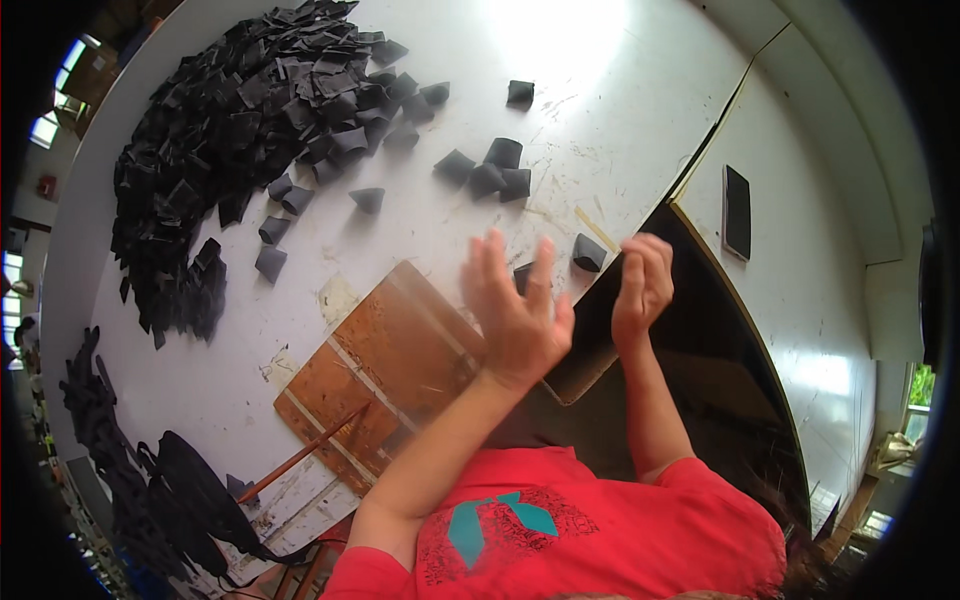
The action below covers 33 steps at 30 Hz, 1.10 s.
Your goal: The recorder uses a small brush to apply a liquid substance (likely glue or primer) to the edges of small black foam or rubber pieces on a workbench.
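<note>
My left hand (515,315) is raised with fingers spread, slightly blurred, beside a wooden board (390,330) and over a small black folded piece (522,275) that it partly hides. My right hand (642,285) has its fingers curled; whatever they may hold is hidden. It is beside another black piece (587,252) near the edge of a dark gap (720,370) in the white table (640,110). A cluster of black pieces (486,178) sits farther forward.
A large heap of black pieces (230,110) covers the back left. Black straps (190,490) and a wooden stick (310,445) lie at front left. A dark phone-shaped slab (736,210) rests on the right section. A person (22,335) is at the far left.
</note>
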Available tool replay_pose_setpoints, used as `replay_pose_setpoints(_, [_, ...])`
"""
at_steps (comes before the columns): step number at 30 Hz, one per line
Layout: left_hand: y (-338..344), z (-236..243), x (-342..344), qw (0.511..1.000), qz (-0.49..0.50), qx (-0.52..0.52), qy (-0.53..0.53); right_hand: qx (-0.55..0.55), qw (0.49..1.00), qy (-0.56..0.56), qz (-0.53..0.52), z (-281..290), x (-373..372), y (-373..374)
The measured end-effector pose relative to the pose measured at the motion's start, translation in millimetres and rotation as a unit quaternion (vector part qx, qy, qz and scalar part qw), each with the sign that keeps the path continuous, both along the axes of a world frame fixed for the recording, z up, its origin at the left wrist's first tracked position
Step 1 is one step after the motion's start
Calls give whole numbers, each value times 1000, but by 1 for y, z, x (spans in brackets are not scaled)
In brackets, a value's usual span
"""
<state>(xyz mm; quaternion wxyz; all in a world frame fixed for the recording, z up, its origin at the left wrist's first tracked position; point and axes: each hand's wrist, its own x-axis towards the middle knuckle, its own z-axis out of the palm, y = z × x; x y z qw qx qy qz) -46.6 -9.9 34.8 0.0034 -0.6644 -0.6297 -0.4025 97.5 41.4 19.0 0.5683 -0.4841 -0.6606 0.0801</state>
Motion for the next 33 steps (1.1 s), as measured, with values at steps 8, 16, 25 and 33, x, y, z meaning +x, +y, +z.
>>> replay_pose_setpoints(8, [102, -40, -51, 985, 113, -102, -85, -103, 940, -266, 187, -14, -93, 111])
replay_pose_setpoints(16, [50, -39, 33, 990, 28, -24, -137, -108, 958, -131, 231, -5, -32, 56])
replay_pose_setpoints(25, [-6, -41, 78, 973, -152, -15, -174, -14, 996, -34, 78, -23, 26, -13])
replay_pose_setpoints(33, [-3, 11, -32, 986, 65, 29, -153, -21, 994, -39, 97, 29, -40, 27])
